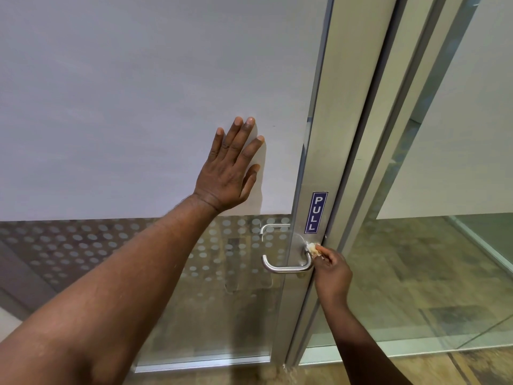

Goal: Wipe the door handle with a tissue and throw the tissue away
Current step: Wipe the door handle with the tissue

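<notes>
A silver lever door handle (286, 267) sticks out from the metal stile of a glass door. My right hand (331, 273) pinches a small crumpled white tissue (313, 248) and presses it against the handle's right end, where it meets the stile. My left hand (231, 168) lies flat with fingers spread on the frosted panel of the door (138, 107), above and left of the handle. A second handle (273, 227) shows through the glass on the door's far side.
A blue PULL sticker (316, 212) sits on the stile (333, 134) above the handle. A fixed glass partition (444, 245) stands to the right of the frame. Patterned carpet (416, 368) covers the floor below. No bin is in view.
</notes>
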A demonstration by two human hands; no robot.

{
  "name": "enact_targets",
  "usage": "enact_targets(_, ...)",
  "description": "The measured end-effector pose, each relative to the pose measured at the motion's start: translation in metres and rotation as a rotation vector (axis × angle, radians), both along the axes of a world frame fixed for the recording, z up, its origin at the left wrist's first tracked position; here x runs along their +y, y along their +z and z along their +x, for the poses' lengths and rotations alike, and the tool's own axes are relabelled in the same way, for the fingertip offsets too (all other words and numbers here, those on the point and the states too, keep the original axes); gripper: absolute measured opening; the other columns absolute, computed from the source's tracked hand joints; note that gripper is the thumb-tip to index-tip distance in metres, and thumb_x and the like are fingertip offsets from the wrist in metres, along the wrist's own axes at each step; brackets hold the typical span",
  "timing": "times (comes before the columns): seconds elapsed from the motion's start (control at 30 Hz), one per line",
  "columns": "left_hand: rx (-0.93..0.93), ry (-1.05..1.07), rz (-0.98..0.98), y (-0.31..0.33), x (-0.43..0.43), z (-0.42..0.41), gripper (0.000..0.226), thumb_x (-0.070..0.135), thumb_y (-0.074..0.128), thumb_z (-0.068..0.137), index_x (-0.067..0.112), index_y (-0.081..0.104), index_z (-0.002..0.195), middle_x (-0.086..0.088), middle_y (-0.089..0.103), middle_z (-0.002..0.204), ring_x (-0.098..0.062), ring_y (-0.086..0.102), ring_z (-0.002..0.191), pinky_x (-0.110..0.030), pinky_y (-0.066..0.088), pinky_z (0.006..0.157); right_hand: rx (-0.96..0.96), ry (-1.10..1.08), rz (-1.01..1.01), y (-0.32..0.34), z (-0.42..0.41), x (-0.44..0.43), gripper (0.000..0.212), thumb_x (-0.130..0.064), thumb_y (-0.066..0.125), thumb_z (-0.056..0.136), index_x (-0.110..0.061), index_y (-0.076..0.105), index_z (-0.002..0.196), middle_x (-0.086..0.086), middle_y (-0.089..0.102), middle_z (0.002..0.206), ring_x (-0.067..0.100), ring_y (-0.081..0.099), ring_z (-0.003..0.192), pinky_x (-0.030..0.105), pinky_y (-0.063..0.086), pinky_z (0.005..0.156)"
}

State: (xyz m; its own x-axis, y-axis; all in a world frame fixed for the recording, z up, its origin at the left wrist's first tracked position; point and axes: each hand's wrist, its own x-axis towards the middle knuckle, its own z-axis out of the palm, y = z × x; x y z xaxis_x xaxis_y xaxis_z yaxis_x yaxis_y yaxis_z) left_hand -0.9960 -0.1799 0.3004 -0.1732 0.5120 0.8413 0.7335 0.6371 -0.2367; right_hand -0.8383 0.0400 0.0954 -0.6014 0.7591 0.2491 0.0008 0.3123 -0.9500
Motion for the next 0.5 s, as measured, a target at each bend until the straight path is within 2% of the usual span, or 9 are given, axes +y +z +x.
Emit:
enact_targets(0.1, 0.004, 0.002, -0.004, 0.000, 0.000, -0.001, 0.061, 0.024, 0.050, 0.101, 0.009, 0.031, 0.157, -0.021, 0.020, 0.166, -0.022, -0.010, 0.158, -0.045, -0.005, 0.129, -0.004, 0.074, 0.309, 0.005, -0.001, -0.007, 0.028, 0.006, 0.068, 0.083, -0.008, 0.077, 0.106, 0.002, 0.069, 0.113, 0.013, 0.066, 0.098, 0.007, 0.043, 0.093)
enact_targets(0.23, 0.020, 0.001, -0.004, 0.001, 0.000, -0.002, 0.060, 0.024, 0.049, 0.101, 0.009, 0.030, 0.157, -0.021, 0.020, 0.166, -0.021, -0.010, 0.158, -0.044, -0.006, 0.129, -0.068, 0.124, 0.464, 0.004, -0.001, -0.008, 0.026, 0.002, 0.063, 0.089, -0.006, 0.075, 0.111, 0.002, 0.067, 0.123, 0.015, 0.065, 0.104, 0.021, 0.046, 0.099)
enact_targets(0.33, 0.025, 0.008, -0.003, 0.000, 0.000, -0.002, 0.060, 0.024, 0.049, 0.102, 0.009, 0.031, 0.157, -0.021, 0.020, 0.166, -0.021, -0.010, 0.158, -0.044, -0.005, 0.129, -0.063, 0.082, 0.420, 0.003, 0.002, -0.004, 0.026, 0.001, 0.063, 0.089, -0.007, 0.074, 0.113, 0.004, 0.069, 0.120, 0.017, 0.065, 0.106, 0.025, 0.047, 0.100)
enact_targets(0.4, 0.026, 0.012, -0.005, 0.000, 0.000, -0.002, 0.061, 0.024, 0.049, 0.101, 0.008, 0.031, 0.157, -0.021, 0.020, 0.166, -0.021, -0.011, 0.158, -0.045, -0.005, 0.129, -0.067, 0.064, 0.336, -0.001, 0.003, -0.002, 0.026, -0.001, 0.064, 0.090, -0.008, 0.073, 0.113, 0.002, 0.071, 0.114, 0.016, 0.065, 0.102, 0.029, 0.051, 0.096)
enact_targets(0.5, 0.028, 0.019, -0.004, -0.001, 0.001, -0.003, 0.061, 0.025, 0.049, 0.101, 0.009, 0.030, 0.157, -0.021, 0.020, 0.166, -0.021, -0.011, 0.158, -0.045, -0.005, 0.129, -0.092, 0.037, 0.103, -0.009, 0.002, -0.001, 0.022, -0.007, 0.064, 0.091, -0.014, 0.073, 0.109, -0.003, 0.074, 0.100, 0.014, 0.068, 0.093, 0.020, 0.050, 0.081)
